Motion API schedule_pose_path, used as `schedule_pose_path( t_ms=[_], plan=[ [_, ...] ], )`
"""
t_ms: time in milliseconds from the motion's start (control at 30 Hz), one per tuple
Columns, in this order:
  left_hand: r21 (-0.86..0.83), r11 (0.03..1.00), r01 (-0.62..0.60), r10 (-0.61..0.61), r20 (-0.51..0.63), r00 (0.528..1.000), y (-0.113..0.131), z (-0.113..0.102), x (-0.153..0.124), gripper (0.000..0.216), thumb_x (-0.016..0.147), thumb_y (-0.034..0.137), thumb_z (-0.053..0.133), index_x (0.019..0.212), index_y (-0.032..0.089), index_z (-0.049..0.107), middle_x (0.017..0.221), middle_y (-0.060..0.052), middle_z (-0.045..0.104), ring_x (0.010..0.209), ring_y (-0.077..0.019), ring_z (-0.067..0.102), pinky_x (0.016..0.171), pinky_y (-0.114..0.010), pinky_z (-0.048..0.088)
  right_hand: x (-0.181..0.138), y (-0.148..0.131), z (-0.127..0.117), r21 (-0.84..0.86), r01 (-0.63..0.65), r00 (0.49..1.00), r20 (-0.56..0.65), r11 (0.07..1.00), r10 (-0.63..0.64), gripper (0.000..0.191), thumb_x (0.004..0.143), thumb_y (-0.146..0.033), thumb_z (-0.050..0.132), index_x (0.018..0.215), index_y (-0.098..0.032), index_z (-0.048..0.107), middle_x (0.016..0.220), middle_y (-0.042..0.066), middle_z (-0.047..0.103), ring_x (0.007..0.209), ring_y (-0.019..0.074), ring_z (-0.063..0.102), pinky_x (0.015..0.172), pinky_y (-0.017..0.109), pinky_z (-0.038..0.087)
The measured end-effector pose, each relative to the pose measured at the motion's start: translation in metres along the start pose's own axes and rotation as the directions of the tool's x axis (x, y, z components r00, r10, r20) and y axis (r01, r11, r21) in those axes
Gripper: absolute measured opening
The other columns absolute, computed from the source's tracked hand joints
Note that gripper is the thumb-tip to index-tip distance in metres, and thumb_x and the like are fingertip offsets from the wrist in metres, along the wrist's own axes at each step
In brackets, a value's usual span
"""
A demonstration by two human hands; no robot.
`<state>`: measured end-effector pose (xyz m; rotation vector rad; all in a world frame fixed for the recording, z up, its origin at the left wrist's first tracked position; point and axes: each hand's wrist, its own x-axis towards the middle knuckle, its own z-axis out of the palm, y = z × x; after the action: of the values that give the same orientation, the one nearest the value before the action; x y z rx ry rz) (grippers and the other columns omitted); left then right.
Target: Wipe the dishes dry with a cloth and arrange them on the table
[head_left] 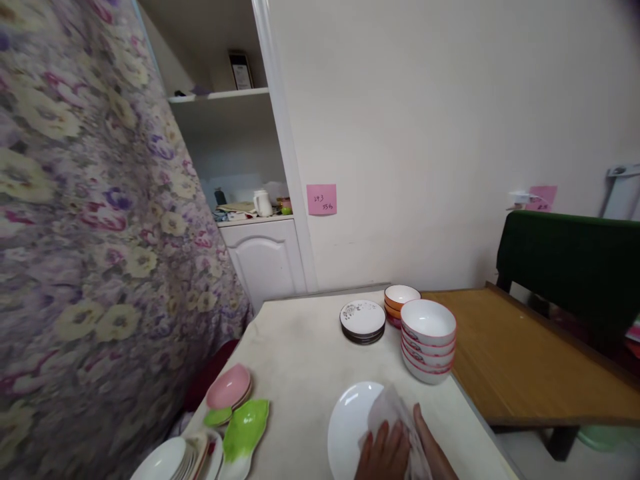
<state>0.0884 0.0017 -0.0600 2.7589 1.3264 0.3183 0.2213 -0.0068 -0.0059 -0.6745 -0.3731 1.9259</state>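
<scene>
A white round plate (345, 427) lies near the table's front edge, its right part covered by a thin white cloth (390, 407). My left hand (384, 455) presses on the cloth over the plate, fingers bent onto it. Against the cloth's right side is my right hand (434, 445), seen edge-on at the plate's right; cloth bunches between the two hands, and most of the right fingers are hidden. Behind the plate stands a stack of white bowls with red rims (429, 340). Small flower-patterned plates with dark rims (363, 319) are piled farther back.
Orange bowls (400, 297) stand at the table's back right. Along the left edge sit pink bowls (230, 387), a green leaf-shaped dish (246, 430) and stacked white dishes (160, 461). A brown wooden table (540, 353) adjoins on the right. A floral curtain (110, 233) hangs left.
</scene>
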Motion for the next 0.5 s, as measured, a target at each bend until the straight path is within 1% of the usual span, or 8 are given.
schedule_pose_path(
  t_ms=[67,100,167,233,267,333,433,500],
  plan=[
    [-0.127,0.988,0.082,-0.066,0.122,0.990,0.002,-0.040,0.014,0.056,0.088,0.033,0.043,0.142,0.031,0.028,0.150,0.000,0.029,0.138,-0.0271,0.029,0.110,-0.049,0.030,0.000,0.001,0.006,0.031,0.009,0.998,0.059,0.999,-0.011,0.072,0.062,-0.069,0.062,0.111,-0.016,0.065,0.105,0.011,0.072,0.115,0.0288,0.057,0.095,0.043,0.046],
    [-0.159,0.973,0.170,-0.139,0.190,0.972,0.001,-0.059,0.018,0.059,0.085,0.030,0.046,0.142,0.032,0.029,0.152,0.001,0.025,0.140,-0.0262,0.023,0.112,-0.048,0.026,0.000,0.002,0.011,0.047,0.012,0.995,0.095,0.999,-0.017,0.076,0.062,-0.072,0.060,0.112,-0.015,0.065,0.110,0.013,0.070,0.118,0.0295,0.055,0.097,0.044,0.044],
    [-0.144,0.954,0.263,-0.232,0.202,0.952,-0.006,-0.092,0.019,0.059,0.084,0.023,0.042,0.142,0.027,0.032,0.154,-0.004,0.020,0.141,-0.0274,0.018,0.112,-0.049,0.023,-0.003,0.004,0.021,0.061,0.004,0.988,0.155,0.998,-0.013,0.083,0.062,-0.076,0.057,0.117,-0.014,0.062,0.118,0.016,0.066,0.123,0.0305,0.050,0.102,0.047,0.038],
    [-0.120,0.941,0.315,-0.286,0.211,0.935,-0.017,-0.109,0.009,0.059,0.082,0.019,0.039,0.141,0.023,0.034,0.154,-0.008,0.021,0.141,-0.0272,0.018,0.112,-0.049,0.022,-0.007,0.005,0.027,0.046,-0.016,0.983,0.182,0.999,0.007,0.085,0.063,-0.075,0.056,0.120,-0.013,0.060,0.123,0.017,0.063,0.125,0.0303,0.047,0.105,0.047,0.034],
    [-0.109,0.937,0.332,-0.303,0.221,0.927,-0.023,-0.111,0.001,0.060,0.081,0.017,0.039,0.141,0.023,0.034,0.153,-0.009,0.022,0.141,-0.0266,0.019,0.113,-0.048,0.022,-0.008,0.005,0.029,0.034,-0.025,0.982,0.187,0.999,0.018,0.084,0.064,-0.074,0.057,0.121,-0.013,0.059,0.123,0.017,0.063,0.125,0.0304,0.047,0.105,0.047,0.033],
    [-0.073,0.933,0.354,-0.327,0.246,0.912,-0.032,-0.105,-0.019,0.065,0.077,0.013,0.043,0.141,0.022,0.035,0.152,-0.009,0.024,0.140,-0.0261,0.021,0.113,-0.047,0.021,-0.009,0.006,0.027,0.019,-0.028,0.983,0.182,0.999,0.024,0.083,0.066,-0.073,0.056,0.122,-0.012,0.059,0.122,0.017,0.063,0.124,0.0308,0.049,0.104,0.048,0.034],
    [-0.018,0.946,0.325,-0.304,0.306,0.902,-0.034,-0.075,-0.042,0.069,0.073,0.009,0.049,0.140,0.022,0.037,0.150,-0.010,0.027,0.137,-0.0300,0.025,0.111,-0.049,0.027,-0.009,0.007,0.020,0.006,-0.023,0.986,0.166,1.000,0.022,0.079,0.069,-0.071,0.054,0.121,-0.012,0.060,0.117,0.017,0.066,0.118,0.0316,0.055,0.100,0.048,0.039],
    [-0.054,0.970,0.238,-0.209,0.321,0.924,-0.024,-0.052,-0.043,0.055,0.082,0.015,0.048,0.136,0.027,0.043,0.144,-0.009,0.035,0.132,-0.0345,0.033,0.103,-0.055,0.037,-0.009,0.006,0.013,-0.010,-0.029,0.990,0.136,1.000,0.030,0.075,0.070,-0.068,0.056,0.119,-0.012,0.061,0.111,0.017,0.069,0.112,0.0316,0.059,0.095,0.047,0.044]
  ],
)
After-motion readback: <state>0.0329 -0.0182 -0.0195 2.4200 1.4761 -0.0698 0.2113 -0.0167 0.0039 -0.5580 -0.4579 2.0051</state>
